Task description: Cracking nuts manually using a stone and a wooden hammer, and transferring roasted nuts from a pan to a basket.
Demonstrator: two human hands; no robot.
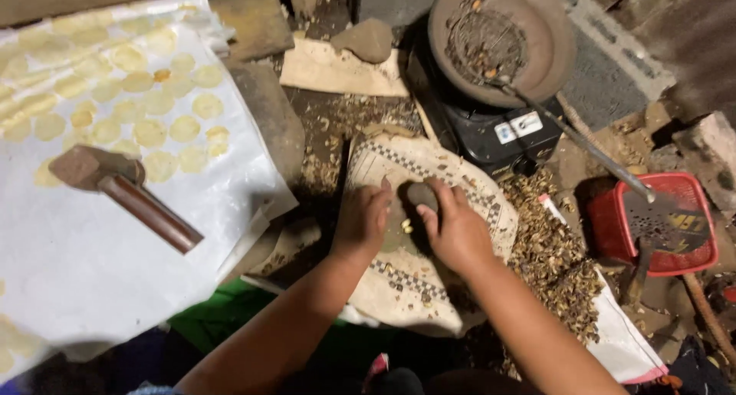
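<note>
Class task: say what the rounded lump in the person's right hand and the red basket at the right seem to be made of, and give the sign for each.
Rounded lump: likely stone, being dull grey, matte and smooth-worn. Red basket: probably moulded plastic, with an even bright colour and latticed wall.

A rough ground-level cooking spot: blackened pan on small burner, husk litter, pale discs on sheeting.
</note>
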